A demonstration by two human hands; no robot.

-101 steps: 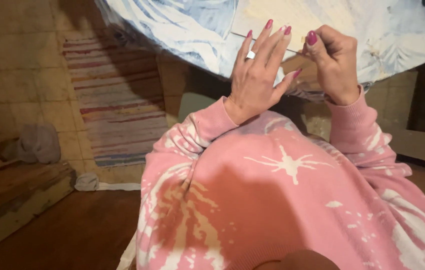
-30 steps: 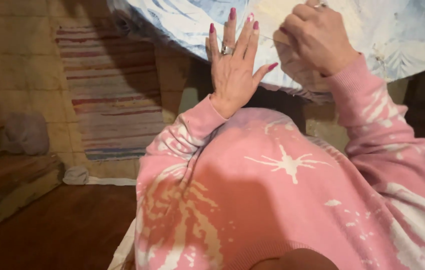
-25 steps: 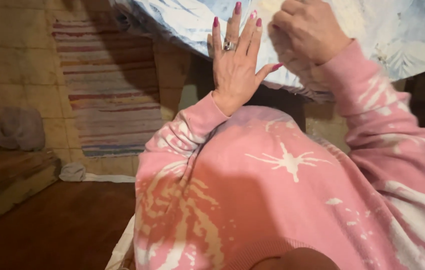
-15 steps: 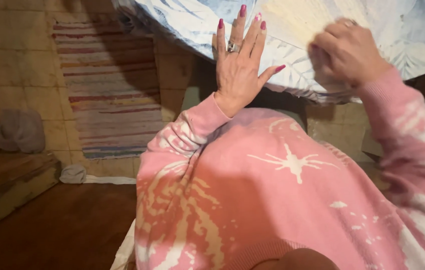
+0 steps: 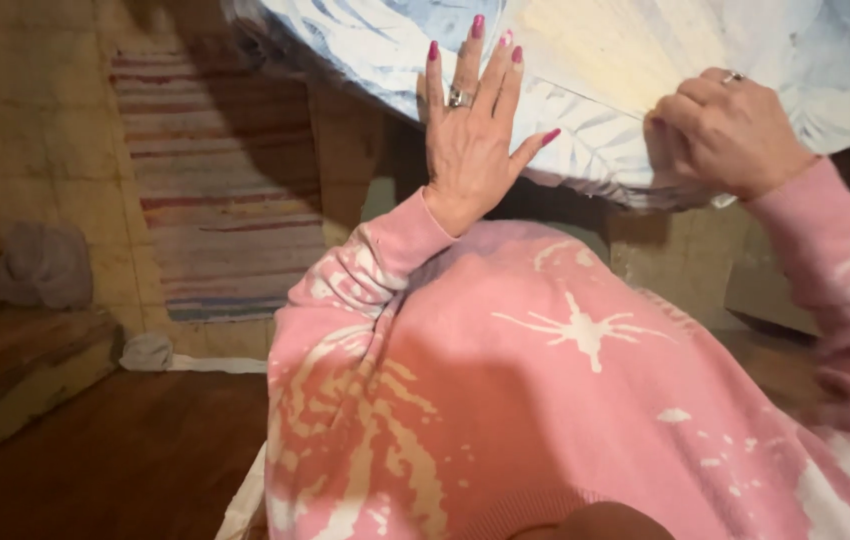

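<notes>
While the right hand (image 5: 730, 135) is curled shut, pinching the hanging edge of the pale blue-and-cream patterned cloth (image 5: 635, 60), the left hand (image 5: 470, 130) lies open and flat against the same cloth, fingers spread and pointing up. The cloth's edge runs left to right between them, with the pinch well off to the right of the flat palm. Below sits the pink sweatshirt (image 5: 545, 400); further left, a striped rug (image 5: 215, 200).
</notes>
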